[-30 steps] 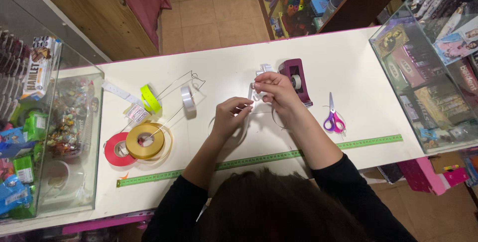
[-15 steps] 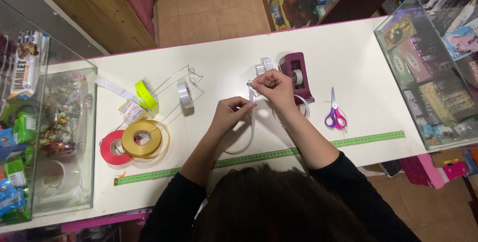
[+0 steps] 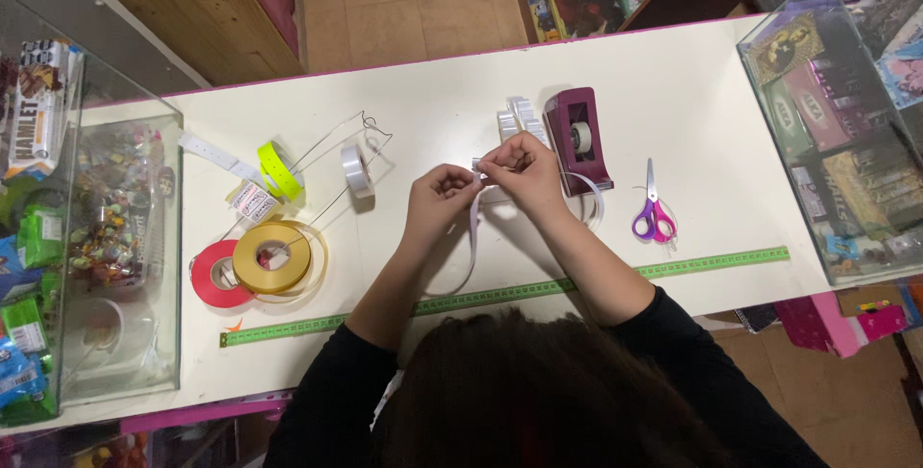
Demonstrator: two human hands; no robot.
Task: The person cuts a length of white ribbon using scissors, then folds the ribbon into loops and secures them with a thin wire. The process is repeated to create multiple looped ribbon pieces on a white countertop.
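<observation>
My left hand (image 3: 437,194) and my right hand (image 3: 522,168) meet over the middle of the white table (image 3: 433,122), both pinching a white ribbon (image 3: 471,242). The ribbon is folded between my fingertips and its loose end curves down toward a green measuring tape (image 3: 500,290). A maroon tape dispenser (image 3: 577,139) stands just right of my right hand. Several folded white ribbon loops (image 3: 514,117) lie behind my hands.
Purple-handled scissors (image 3: 654,213) lie right of the dispenser. At the left sit a gold ribbon roll (image 3: 274,258) on a red roll (image 3: 216,276), a yellow-green roll (image 3: 279,170) and a white spool (image 3: 358,170) on a wire holder. Glass display cases (image 3: 115,237) (image 3: 836,122) flank the table.
My hands have stayed together over the table centre, working the white ribbon; the hanging length has shifted from a loop under my hands to a strand curving toward the measuring tape.
</observation>
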